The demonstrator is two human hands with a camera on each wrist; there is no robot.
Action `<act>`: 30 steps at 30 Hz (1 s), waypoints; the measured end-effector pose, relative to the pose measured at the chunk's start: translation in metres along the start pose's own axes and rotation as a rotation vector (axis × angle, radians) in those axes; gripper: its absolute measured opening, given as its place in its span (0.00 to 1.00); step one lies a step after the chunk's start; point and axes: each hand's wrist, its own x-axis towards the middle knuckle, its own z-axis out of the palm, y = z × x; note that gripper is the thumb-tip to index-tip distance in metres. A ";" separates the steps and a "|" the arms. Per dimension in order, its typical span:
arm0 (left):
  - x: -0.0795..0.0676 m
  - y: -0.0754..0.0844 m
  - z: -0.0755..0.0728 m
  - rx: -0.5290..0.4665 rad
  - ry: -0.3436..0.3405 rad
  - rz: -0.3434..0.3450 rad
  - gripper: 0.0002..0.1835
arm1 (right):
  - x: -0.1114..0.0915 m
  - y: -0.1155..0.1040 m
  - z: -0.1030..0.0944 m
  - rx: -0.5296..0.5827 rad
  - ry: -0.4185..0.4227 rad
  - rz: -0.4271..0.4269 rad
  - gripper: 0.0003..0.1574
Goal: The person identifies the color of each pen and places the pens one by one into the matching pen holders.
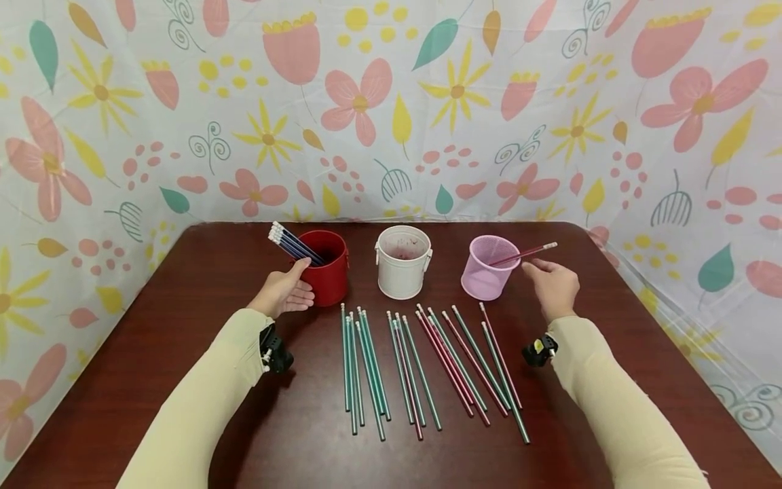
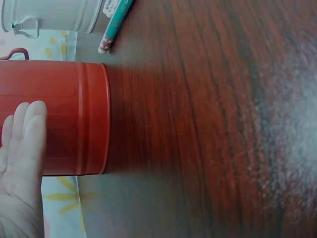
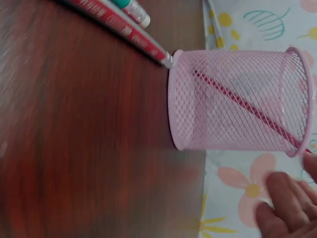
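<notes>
My left hand [image 1: 282, 291] rests against the near left side of a red bucket [image 1: 327, 277], its fingers straight along the wall and the thumb near the rim. Several dark blue pencils [image 1: 294, 243] lean in that bucket, white eraser ends up. On the right, my right hand [image 1: 552, 285] is beside a pink mesh cup [image 1: 487, 275], fingers loosely bent and holding nothing. One red pencil [image 1: 530, 252] slants inside the cup, its eraser end sticking out over the hand. The mesh cup [image 3: 237, 99] shows the pencil's lower end through its wall in the right wrist view.
Between the two containers stands a white bucket [image 1: 401, 268] with handles. Several green pencils [image 1: 365, 367] and red pencils [image 1: 449, 367] lie spread in front of the containers on the dark wooden table [image 1: 293, 448]. A flower-printed curtain [image 1: 391, 102] hangs behind.
</notes>
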 end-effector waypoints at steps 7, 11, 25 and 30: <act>-0.001 -0.002 -0.004 -0.009 -0.005 0.020 0.37 | -0.014 0.005 -0.001 -0.188 -0.451 -0.112 0.20; -0.002 -0.002 -0.005 -0.008 -0.008 0.029 0.36 | -0.021 0.002 0.015 -0.219 -0.701 -0.078 0.17; -0.001 -0.002 -0.003 -0.001 -0.012 0.020 0.38 | -0.016 -0.009 0.042 -0.489 -0.724 -0.107 0.20; 0.000 -0.001 -0.002 -0.001 0.000 0.018 0.37 | -0.014 -0.010 0.043 -0.463 -0.729 -0.080 0.16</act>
